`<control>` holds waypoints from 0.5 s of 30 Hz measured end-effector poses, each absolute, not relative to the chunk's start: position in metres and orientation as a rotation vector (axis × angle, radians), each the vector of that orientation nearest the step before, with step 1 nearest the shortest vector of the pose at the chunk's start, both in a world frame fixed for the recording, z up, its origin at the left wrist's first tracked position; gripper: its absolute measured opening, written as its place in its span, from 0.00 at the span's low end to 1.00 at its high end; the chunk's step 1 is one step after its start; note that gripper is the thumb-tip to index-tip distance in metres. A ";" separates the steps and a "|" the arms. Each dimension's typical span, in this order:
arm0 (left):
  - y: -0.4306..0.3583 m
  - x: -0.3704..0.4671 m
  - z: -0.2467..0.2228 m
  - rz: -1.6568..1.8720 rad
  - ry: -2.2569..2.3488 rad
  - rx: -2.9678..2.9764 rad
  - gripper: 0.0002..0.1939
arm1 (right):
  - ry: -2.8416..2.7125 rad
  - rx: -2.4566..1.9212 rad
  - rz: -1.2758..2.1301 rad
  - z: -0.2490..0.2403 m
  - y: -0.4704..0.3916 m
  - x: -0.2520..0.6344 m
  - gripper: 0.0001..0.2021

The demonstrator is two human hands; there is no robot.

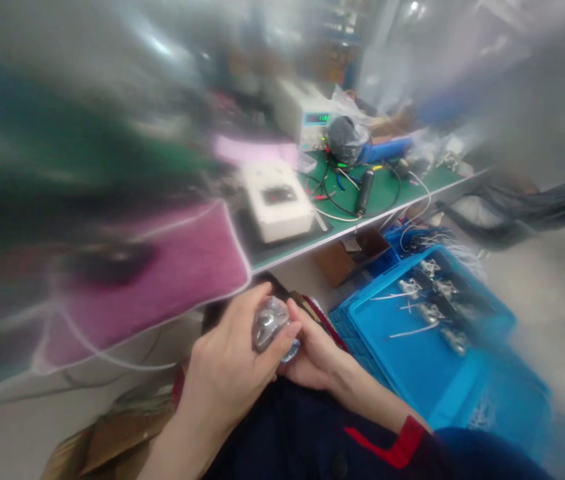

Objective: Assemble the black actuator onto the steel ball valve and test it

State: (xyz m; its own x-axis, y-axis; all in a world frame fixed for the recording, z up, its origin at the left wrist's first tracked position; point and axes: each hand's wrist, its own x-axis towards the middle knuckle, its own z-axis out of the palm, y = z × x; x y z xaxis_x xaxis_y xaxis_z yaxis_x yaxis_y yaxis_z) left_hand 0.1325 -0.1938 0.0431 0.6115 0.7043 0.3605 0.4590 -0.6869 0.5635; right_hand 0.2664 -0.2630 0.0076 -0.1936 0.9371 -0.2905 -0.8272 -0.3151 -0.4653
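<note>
Between my two hands, just below the bench edge, is a small shiny, clear-and-silver object (269, 322); its exact kind I cannot make out. My left hand (235, 347) wraps round it from the left, with the thumb across its front. From the right, my right hand (315, 350) closes on its lower side, fingers partly hidden behind it. A bluish part of the object shows between the hands. Closest on the bench is a pink mat (187, 263) with a white border, and a white box-shaped device (282, 207) stands beyond my hands.
On the green bench (387, 193) are a power supply (307, 113) with a lit display, a black cylindrical handle (365, 192) and tangled cables. At the right, a blue crate (387, 333) holds several metal parts with wires. Cardboard (112, 433) lies low at the left.
</note>
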 end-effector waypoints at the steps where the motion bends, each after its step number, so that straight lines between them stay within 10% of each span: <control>1: -0.192 0.140 0.042 0.754 0.900 2.438 0.32 | -0.197 -0.587 1.751 0.009 -0.260 0.272 0.35; 5: -0.194 0.163 0.035 0.745 0.745 2.504 0.42 | -0.086 -0.463 1.617 0.012 -0.251 0.293 0.31; 15: -0.208 0.183 0.039 0.634 1.183 2.240 0.29 | -0.011 -0.435 1.245 0.018 -0.253 0.300 0.24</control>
State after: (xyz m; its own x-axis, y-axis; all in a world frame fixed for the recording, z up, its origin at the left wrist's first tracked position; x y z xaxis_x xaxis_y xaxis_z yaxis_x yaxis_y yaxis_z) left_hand 0.1835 -0.2080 0.0388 0.5078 0.8466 0.1592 0.6012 -0.4806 0.6384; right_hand 0.3004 -0.2532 0.0182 0.3314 0.9161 -0.2258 -0.9119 0.2497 -0.3257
